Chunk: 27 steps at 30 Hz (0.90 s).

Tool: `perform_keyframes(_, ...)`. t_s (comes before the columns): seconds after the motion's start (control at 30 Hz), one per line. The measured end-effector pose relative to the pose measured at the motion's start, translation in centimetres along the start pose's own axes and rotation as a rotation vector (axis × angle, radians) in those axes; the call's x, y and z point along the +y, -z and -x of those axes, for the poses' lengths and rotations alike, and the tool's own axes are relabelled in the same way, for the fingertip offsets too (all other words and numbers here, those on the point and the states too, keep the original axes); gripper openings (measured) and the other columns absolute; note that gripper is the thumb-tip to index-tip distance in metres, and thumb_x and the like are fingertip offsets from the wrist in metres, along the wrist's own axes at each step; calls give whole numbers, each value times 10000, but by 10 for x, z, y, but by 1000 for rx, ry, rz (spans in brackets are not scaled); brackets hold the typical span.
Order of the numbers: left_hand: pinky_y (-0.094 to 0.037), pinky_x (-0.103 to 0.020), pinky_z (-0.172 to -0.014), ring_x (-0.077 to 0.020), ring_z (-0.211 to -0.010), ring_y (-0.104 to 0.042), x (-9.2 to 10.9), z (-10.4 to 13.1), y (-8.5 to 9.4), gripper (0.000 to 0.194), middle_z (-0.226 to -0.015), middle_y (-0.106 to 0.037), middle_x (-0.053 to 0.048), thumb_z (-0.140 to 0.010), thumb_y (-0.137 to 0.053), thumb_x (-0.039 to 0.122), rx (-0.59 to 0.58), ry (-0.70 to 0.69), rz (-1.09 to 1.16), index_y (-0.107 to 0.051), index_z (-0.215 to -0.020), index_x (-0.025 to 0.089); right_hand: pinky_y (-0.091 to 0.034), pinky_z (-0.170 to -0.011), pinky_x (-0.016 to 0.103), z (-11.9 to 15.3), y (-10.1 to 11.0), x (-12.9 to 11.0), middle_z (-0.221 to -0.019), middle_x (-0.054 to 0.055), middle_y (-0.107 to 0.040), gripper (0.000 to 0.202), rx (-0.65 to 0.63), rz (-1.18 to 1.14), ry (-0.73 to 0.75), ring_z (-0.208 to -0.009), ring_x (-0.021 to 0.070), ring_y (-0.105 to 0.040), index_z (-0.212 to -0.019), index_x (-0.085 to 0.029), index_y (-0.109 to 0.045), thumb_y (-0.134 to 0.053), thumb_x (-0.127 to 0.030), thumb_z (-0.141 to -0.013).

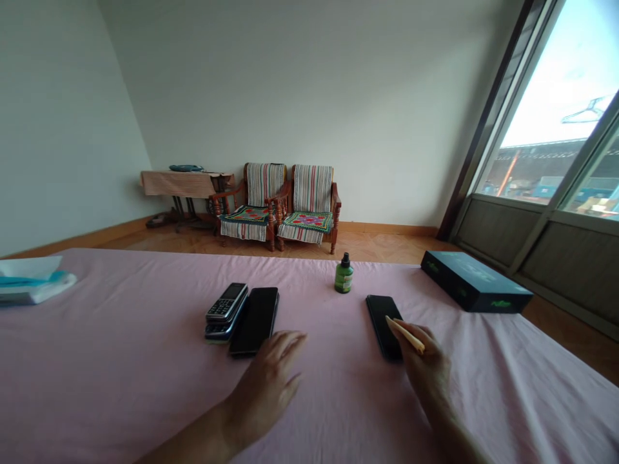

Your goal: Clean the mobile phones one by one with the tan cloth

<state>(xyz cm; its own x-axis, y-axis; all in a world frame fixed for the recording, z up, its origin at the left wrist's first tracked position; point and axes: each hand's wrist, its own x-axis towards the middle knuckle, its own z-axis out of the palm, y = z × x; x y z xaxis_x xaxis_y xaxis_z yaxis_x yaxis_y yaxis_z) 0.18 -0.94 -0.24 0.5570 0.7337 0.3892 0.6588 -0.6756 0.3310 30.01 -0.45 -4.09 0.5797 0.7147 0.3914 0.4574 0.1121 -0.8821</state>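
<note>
Right hand (428, 361): fingers closed on a slim pale-wood stick (409, 336), its far end over the right-hand smartphone (384, 325) — dark-screened, lying flat; whether stick and glass touch, cannot be told. Left hand (268, 380): empty, thumb and fingers parted, held at the near edge of the left-hand smartphone (256, 322); contact unclear. Just beside that phone, on its left: one keypad phone (227, 301), uppermost on a small stack of handsets (222, 330). Between the two smartphones, farther back: one green bottle (343, 277), black-topped, upright; contents not discernible. Right rear: one flat black box (476, 283), closed. Far left: one white-and-blue packet (33, 281). Beneath all — a pink tablecloth (159, 399), creased at right; beyond it, two wooden armchairs (279, 206) with striped covers.
</note>
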Motion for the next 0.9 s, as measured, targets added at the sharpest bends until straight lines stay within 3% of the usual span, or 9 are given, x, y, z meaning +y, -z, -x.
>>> perform_keyframes(0.17, -439, -496, -1001, -293, -1179, -512, -54, 25, 19, 455, -1305, -559, -104, -881, -558, 219, 120, 21, -370, -483, -1329, 189, -467, -615, 248, 3, -2, 3, -939, 54, -677, 453, -17, 33, 5, -809, 215, -641, -906, -193, -753, -643, -585, -708)
perform_keyframes(0.33, -473, -473, -936, -294, -1093, -572, -76, 32, 18, 353, -1229, -624, -136, -945, -479, 275, 115, -12, -493, -557, -1259, 133, -468, -631, 249, 5, -1, 4, -940, 52, -669, 472, -23, 45, -33, -810, 219, -636, -894, -192, -750, -647, -604, -689)
perform_keyframes(0.63, -484, -417, -888, -251, -1001, -601, -71, 37, 19, 265, -1136, -674, -79, -940, -525, 194, 106, -71, -483, -601, -1192, 166, -466, -609, 253, 1, -2, 9, -943, 56, -678, 521, -26, 47, -105, -818, 232, -645, -885, -195, -759, -673, -639, -625)
perform_keyframes(0.77, -464, -395, -908, -236, -1014, -600, -60, 35, 24, 298, -1134, -670, -83, -952, -493, 150, 217, -171, -494, -571, -1239, 174, -471, -599, 263, -1, -4, 16, -932, 68, -681, 542, -27, 27, -80, -791, 235, -649, -874, -186, -762, -671, -652, -612)
perform_keyframes(0.9, -458, -379, -877, -225, -954, -606, -40, 19, 29, 276, -1059, -684, -86, -961, -481, 126, 348, -269, -487, -565, -1223, 149, -474, -593, 272, -2, -5, 19, -932, 77, -681, 564, -29, -8, -84, -786, 238, -648, -879, -175, -762, -675, -654, -595)
